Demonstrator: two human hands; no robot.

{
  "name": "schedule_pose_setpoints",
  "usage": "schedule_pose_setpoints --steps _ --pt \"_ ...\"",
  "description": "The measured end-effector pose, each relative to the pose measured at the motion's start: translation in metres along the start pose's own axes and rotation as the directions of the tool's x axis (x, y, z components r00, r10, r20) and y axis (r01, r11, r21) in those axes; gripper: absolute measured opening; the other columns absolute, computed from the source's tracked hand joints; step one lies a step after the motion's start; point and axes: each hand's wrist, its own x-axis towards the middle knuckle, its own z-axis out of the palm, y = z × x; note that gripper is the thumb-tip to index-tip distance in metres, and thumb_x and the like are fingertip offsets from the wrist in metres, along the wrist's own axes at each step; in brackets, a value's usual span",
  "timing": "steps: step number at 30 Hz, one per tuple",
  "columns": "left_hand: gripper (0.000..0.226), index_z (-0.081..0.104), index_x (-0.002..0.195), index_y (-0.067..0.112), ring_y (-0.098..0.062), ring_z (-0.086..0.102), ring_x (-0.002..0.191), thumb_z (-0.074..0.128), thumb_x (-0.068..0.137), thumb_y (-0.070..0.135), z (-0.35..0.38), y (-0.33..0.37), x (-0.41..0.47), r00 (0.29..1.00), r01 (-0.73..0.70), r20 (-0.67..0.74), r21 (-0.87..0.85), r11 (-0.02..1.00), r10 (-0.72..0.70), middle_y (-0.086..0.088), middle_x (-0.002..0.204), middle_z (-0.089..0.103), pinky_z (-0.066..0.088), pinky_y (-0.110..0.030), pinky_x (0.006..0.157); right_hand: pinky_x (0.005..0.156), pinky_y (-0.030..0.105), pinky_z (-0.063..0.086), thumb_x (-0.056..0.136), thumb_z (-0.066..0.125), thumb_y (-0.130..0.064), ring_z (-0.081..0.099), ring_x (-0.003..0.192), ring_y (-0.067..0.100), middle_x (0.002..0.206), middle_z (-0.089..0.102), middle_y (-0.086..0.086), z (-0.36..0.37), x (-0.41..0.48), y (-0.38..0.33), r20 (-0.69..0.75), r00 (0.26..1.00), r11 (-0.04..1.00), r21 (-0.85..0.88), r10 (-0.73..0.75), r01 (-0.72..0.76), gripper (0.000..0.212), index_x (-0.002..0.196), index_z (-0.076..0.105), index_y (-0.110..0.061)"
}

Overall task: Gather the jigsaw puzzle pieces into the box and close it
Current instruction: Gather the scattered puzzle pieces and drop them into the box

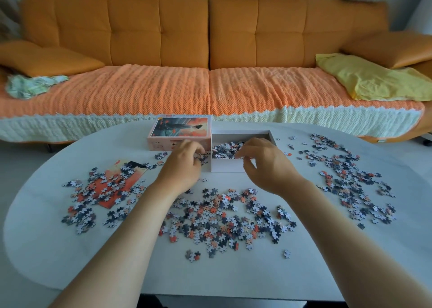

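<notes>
Most puzzle pieces (224,221) are lying loose on the tabletop (46,237) — heaps at 6, 9 and 3 o'clock. The left hand (184,162) grip is pinching pieces beside the box (233,166). The right hand (264,165) is hovering bent-fingered; I cannot tell what it holds. At 12 o'clock the box is sitting mouth-up, partly filled, long axis 9-to-3 — its lid (180,130) lying off at 9.

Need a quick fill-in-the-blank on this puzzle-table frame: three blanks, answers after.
1. The lid lies on the ___ side of the open box.
2. The right hand reaches over the ___.
3. The cloth at the right end of the sofa is ___.
Answers: left; box; yellow.
</notes>
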Motion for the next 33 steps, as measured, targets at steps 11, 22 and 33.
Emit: schedule_pose_setpoints --steps 11,22,33 --pt "0.070 0.025 0.152 0.034 -0.004 0.010 0.145 0.047 0.091 0.062 -0.014 0.007 -0.060 0.880 0.040 0.471 0.042 0.998 -0.055 0.018 0.159 0.014 0.014 -0.039 0.117 0.104 0.034 0.040 0.095 0.049 -0.040 0.048 0.122 0.018 0.132 0.055 -0.005 0.012 -0.070 -0.011 0.180 0.960 0.973 -0.128 0.214 -0.193 0.036 0.129 0.058 -0.028" --pt "0.126 -0.020 0.148 0.043 -0.013 -0.013 0.147 0.046 0.056 0.096 0.000 0.011 -0.104 0.824 -0.308 0.536 0.157 0.938 0.180 0.017 0.158 -0.019 0.000 -0.046 0.118 0.118 0.029 -0.010 0.090 0.018 -0.073 -0.017 0.146 0.008 0.161 -0.012 -0.008 0.007 -0.117 -0.031 0.386 0.865 0.946 -0.177 0.320 -0.271 0.078 0.154 -0.004 -0.034" --pt "0.095 0.018 0.155 0.025 -0.008 0.011 0.146 0.049 0.081 0.076 0.032 0.039 -0.075 0.898 -0.296 0.355 0.047 0.954 0.261 0.008 0.160 0.017 0.013 -0.034 0.121 0.103 0.013 0.023 0.103 0.041 -0.026 0.042 0.133 0.014 0.140 0.054 -0.001 0.018 -0.080 -0.048 0.151 0.899 0.872 0.222 0.411 -0.436 0.035 0.131 0.058 -0.017"
